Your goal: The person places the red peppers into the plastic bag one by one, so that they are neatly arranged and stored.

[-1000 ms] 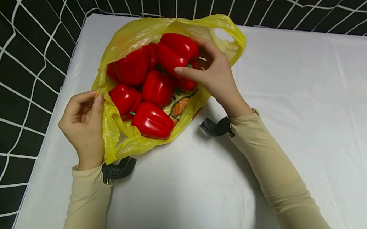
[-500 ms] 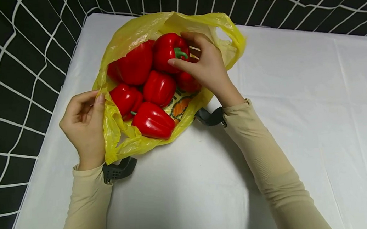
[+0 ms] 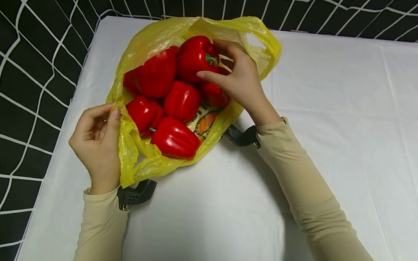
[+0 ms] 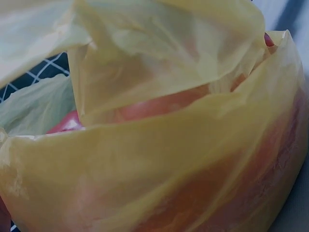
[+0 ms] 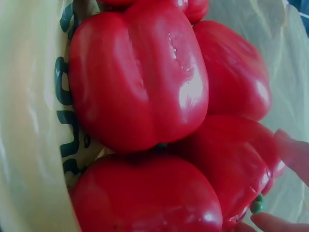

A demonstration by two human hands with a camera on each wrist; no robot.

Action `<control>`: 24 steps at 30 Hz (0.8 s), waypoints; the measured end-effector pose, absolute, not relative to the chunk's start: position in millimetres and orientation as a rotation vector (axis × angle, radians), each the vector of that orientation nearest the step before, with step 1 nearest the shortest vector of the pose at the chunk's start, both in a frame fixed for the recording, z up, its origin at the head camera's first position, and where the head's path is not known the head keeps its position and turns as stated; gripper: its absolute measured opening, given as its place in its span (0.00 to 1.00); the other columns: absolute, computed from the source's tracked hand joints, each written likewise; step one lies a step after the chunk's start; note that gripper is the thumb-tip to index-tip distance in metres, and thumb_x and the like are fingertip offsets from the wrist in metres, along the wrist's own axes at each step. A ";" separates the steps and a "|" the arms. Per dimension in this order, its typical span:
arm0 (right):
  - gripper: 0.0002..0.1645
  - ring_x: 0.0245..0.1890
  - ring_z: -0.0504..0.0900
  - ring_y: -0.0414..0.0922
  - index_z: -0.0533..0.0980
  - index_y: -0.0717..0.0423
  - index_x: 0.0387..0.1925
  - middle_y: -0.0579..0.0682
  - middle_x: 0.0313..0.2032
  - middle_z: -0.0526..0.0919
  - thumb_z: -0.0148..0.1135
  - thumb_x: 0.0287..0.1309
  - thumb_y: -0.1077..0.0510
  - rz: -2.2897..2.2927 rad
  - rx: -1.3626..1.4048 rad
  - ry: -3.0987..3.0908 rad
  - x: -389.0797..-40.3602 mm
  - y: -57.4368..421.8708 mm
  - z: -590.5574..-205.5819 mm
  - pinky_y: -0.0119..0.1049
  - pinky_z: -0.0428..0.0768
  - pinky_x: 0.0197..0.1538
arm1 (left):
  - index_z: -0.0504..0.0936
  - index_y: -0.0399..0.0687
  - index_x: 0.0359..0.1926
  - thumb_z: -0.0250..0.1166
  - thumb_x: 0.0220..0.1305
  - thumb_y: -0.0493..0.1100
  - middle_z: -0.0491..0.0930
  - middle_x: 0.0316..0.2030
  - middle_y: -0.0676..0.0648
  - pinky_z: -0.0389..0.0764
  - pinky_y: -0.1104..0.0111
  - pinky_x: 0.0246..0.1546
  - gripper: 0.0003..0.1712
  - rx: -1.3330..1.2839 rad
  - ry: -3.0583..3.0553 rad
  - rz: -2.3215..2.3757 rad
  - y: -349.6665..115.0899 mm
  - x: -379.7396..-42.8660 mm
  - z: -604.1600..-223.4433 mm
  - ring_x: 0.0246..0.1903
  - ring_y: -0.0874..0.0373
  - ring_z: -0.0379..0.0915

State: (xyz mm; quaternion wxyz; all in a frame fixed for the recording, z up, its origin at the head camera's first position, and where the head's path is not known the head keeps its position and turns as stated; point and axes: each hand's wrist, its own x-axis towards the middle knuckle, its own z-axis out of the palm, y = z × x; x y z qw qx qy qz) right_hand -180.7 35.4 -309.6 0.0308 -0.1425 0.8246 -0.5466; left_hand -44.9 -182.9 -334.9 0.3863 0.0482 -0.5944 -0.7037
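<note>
In the head view my left hand [image 3: 98, 142] pinches the left edge of a yellow plastic bag [image 3: 159, 39] between thumb and fingers. The bag lies with its mouth spread and holds several glossy red bell peppers. At its upper right, my right hand [image 3: 241, 77] grips a red bell pepper [image 3: 193, 59] whose green stem faces the palm; the thumb is on its lower side. Other peppers, such as the front pepper [image 3: 175, 139] and the middle pepper [image 3: 182, 101], lie below it. The right wrist view shows several peppers [image 5: 140, 77] close together; the left wrist view shows mostly the bag [image 4: 145, 174].
A white-covered table [image 3: 340, 137] lies under the bag and stretches to the right. Black panels with a white net [image 3: 22, 119] border its left and back sides. A yellow handle loop [image 3: 274, 49] sticks out at the bag's upper right. Dark devices sit on both wrists.
The gripped pepper has turned so its stem now shows toward my right hand, which has shifted slightly left and back. My left hand holds its place on the bag's edge.
</note>
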 end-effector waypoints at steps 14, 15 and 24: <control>0.41 0.60 0.68 0.43 0.66 0.63 0.62 0.52 0.62 0.69 0.73 0.46 0.60 -1.720 -0.456 2.549 -170.0 47.4 -310.1 0.31 0.69 0.61 | 0.83 0.32 0.33 0.64 0.53 0.24 0.81 0.31 0.42 0.79 0.73 0.37 0.06 0.116 -1.518 -1.795 -183.9 -45.4 -335.6 0.30 0.53 0.75; 0.41 0.60 0.68 0.44 0.67 0.64 0.62 0.52 0.62 0.70 0.73 0.46 0.61 -1.726 -0.464 2.550 -168.6 48.8 -309.9 0.31 0.69 0.61 | 0.83 0.32 0.33 0.64 0.54 0.24 0.81 0.31 0.42 0.79 0.73 0.37 0.06 0.115 -1.519 -1.794 -183.8 -45.6 -335.6 0.30 0.53 0.75; 0.36 0.59 0.71 0.47 0.68 0.66 0.60 0.57 0.59 0.72 0.70 0.47 0.68 -1.911 -0.462 2.489 -148.3 67.5 -307.1 0.34 0.71 0.60 | 0.83 0.33 0.33 0.64 0.54 0.24 0.81 0.31 0.41 0.79 0.73 0.37 0.06 0.095 -1.519 -1.835 -182.0 -51.1 -336.2 0.30 0.53 0.75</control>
